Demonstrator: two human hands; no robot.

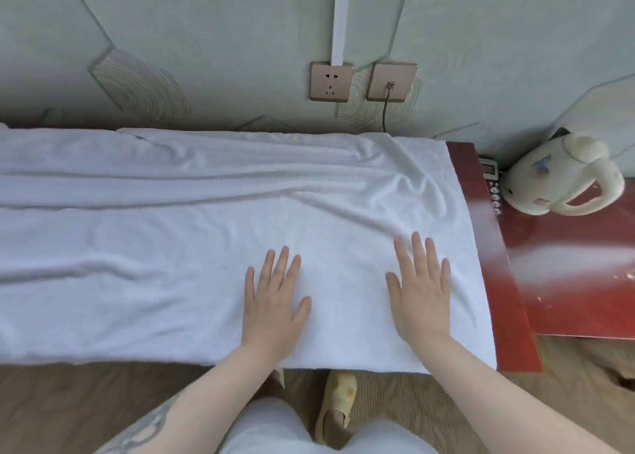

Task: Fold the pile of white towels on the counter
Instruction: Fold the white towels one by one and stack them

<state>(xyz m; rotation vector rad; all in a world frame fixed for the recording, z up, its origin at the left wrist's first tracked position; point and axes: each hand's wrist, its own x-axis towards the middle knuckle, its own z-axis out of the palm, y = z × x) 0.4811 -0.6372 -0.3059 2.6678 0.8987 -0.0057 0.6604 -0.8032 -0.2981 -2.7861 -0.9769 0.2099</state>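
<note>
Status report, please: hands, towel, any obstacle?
Left hand and right hand flat, open on towel. Towel spread, wrinkled. Kettle clear, off to right.

Towel spread over most of the counter, hands on top

The wide white terry towel covers the glossy red wooden counter from frame left to centre-right; left hand and right hand lie flat at lower centre, cream plastic electric kettle upper right.

A cream electric kettle stands at the right end of the red counter, touching a telephone keypad. On the green wall, a power socket sits beside a plate with a plugged-in cable. A yellow slipper rests on the floor.
</note>
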